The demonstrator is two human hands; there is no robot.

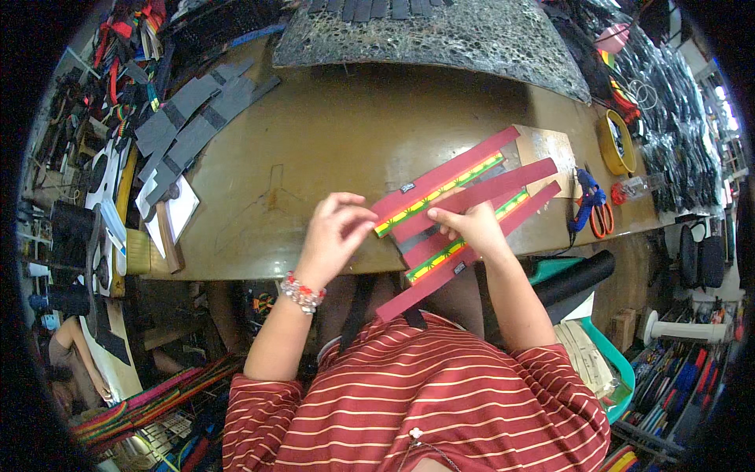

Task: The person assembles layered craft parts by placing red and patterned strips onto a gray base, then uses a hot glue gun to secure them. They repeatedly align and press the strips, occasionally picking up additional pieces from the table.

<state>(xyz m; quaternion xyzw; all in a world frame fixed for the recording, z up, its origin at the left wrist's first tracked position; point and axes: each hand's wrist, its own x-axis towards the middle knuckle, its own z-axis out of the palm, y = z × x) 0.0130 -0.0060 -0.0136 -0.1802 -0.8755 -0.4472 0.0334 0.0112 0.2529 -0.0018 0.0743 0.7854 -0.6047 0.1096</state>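
A person in a red striped shirt (440, 401) sits at a brown table (330, 141), seen from above. The left hand (334, 236), a beaded bracelet (302, 293) at the wrist, pinches the near end of a dark red strip (440, 182) that has a green, yellow and red band along it. The right hand (472, 228) rests on a fan of similar overlapping strips, fingers curled and pressing them to the table edge. Just right of the strips lie scissors (599, 214) with orange handles. Farther left, grey cut pieces (189, 126) lie in a row. At the far edge sits a mottled grey mat (440, 35).
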